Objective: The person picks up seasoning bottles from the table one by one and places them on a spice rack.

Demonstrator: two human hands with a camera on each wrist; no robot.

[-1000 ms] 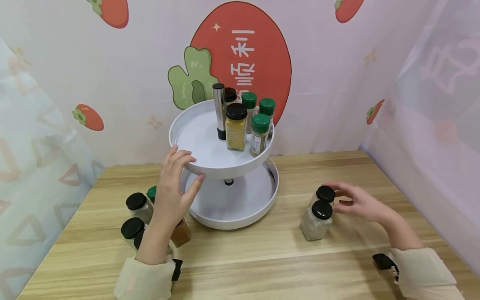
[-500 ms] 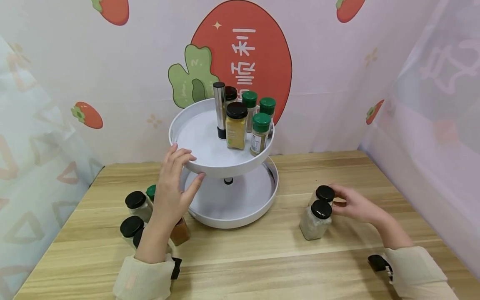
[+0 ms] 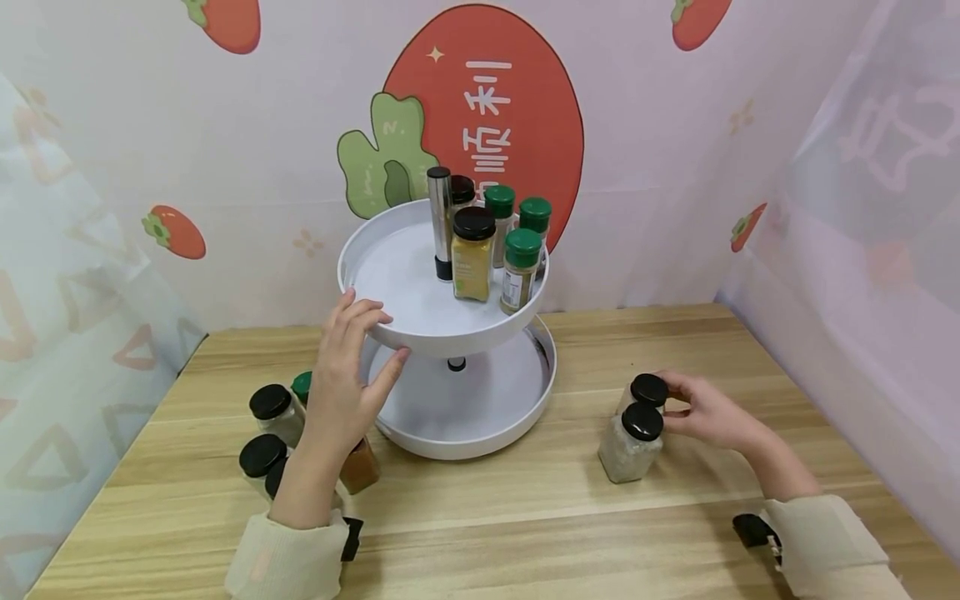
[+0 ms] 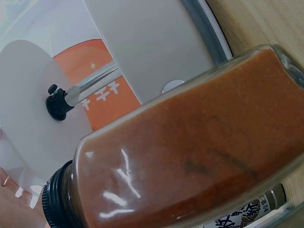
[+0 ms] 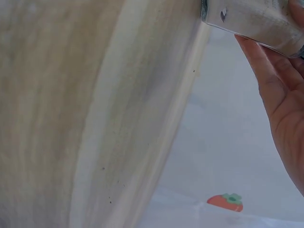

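My left hand grips the near-left rim of the upper tier of a white two-tier rotating rack, fingers over the edge and thumb below. On the right, my right hand holds the rear of two black-lidded spice jars, thumb and fingers at its side. Directly in front of it stands another jar with pale contents. The right wrist view shows the fingers against a clear glass jar. A jar of reddish-brown powder fills much of the left wrist view.
The upper tier carries a yellow spice jar, several green-capped bottles and another black-lidded jar, around a metal post. Beside my left forearm stand several jars, partly hidden by it. The lower tier sits on the wooden table.
My right hand has shifted slightly left and its fingers have closed in around the rear jar. The left hand stays at the upper rim; the jars have not visibly moved.
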